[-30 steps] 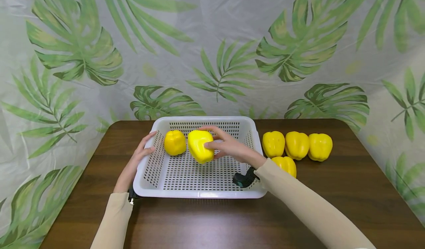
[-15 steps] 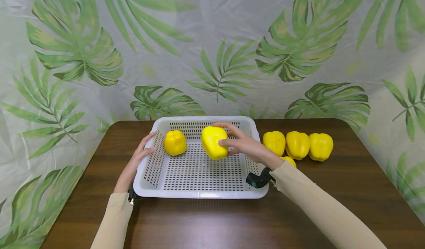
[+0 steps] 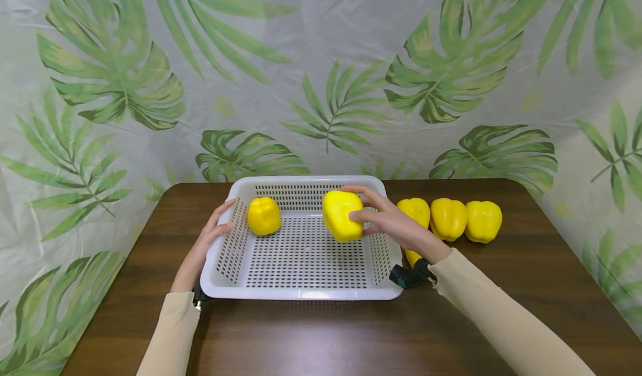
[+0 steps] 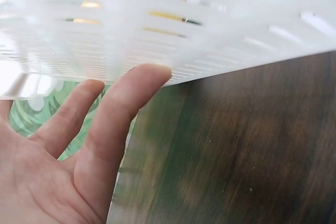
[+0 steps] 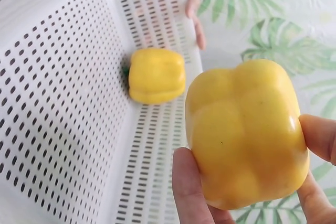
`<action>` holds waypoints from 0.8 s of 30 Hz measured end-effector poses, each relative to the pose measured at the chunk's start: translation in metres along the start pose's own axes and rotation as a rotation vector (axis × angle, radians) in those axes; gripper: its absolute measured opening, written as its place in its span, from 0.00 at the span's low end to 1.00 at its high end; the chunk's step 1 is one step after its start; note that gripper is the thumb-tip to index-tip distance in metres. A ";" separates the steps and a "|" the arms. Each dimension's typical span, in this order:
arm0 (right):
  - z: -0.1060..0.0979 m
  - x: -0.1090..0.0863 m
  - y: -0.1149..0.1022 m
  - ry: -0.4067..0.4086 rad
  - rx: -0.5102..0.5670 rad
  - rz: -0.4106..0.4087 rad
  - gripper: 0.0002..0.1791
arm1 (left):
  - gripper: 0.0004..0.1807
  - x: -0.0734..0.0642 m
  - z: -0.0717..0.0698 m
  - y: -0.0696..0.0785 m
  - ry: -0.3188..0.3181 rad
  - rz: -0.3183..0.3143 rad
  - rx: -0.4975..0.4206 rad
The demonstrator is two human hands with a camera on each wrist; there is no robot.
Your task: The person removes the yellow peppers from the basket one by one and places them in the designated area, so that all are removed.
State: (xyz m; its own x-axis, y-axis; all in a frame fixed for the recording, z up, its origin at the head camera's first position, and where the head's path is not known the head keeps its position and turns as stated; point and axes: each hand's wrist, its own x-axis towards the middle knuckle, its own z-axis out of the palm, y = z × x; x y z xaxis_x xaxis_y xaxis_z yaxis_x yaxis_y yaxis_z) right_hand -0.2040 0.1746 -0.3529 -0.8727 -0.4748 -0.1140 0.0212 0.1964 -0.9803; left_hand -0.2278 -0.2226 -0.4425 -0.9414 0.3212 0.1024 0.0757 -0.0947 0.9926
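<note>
Left hand (image 3: 204,239): touches the outside of the white basket (image 3: 301,293) at its left wall, thumb and fingers spread apart, tips on the plastic without grasping; probably there to steady it.
Basket build: oblong, with sloping walls and a broad, smooth rim; floor and sides are pierced by rows of short slots, presumably for draining or airing. Yellow shows through them in the left wrist view.
Basket pepper (image 3: 263,216): sits on the floor near the left wall, which may check any roll. The right wrist view shows a bit of green on its floor side, so it may stand stem down. Blocky and glossy.
Held pepper (image 3: 342,215): over the right half of the basket, apart from the basket pepper; smooth, waxy skin, shallow furrows between lobes, one tiny dark speck.
Right hand (image 3: 393,221): fingers clamped on the held pepper, thumb and fingertips on different sides; a grip round the sides seems to suit something wide, rounded and slick.
Fourth pepper (image 3: 413,258): just right of the basket, mostly hidden behind the right wrist.
Row of three peppers (image 3: 448,220): close side by side on the table (image 3: 311,337), likely set there within the right hand's reach; plump, lobed, shiny.
Full width: dark wood grain on the table; behind it, a creased pale cloth (image 3: 346,42) printed with green leaves.
</note>
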 end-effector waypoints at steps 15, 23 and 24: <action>-0.018 -0.022 0.010 0.065 -0.025 0.007 0.31 | 0.30 -0.001 0.001 0.000 -0.006 -0.007 -0.010; -0.027 -0.036 0.014 0.094 -0.013 -0.006 0.32 | 0.31 -0.001 0.001 0.000 -0.006 0.000 -0.019; -0.028 -0.038 0.014 0.099 -0.010 -0.006 0.32 | 0.31 -0.001 0.001 -0.001 -0.008 0.003 -0.020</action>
State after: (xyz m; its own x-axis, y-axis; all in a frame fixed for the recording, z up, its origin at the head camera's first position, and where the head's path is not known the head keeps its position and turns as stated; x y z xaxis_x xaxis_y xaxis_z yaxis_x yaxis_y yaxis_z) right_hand -0.1845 0.2190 -0.3577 -0.9168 -0.3889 -0.0906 0.0110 0.2023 -0.9793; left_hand -0.2269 -0.2216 -0.4431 -0.9386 0.3285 0.1057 0.0715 -0.1144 0.9909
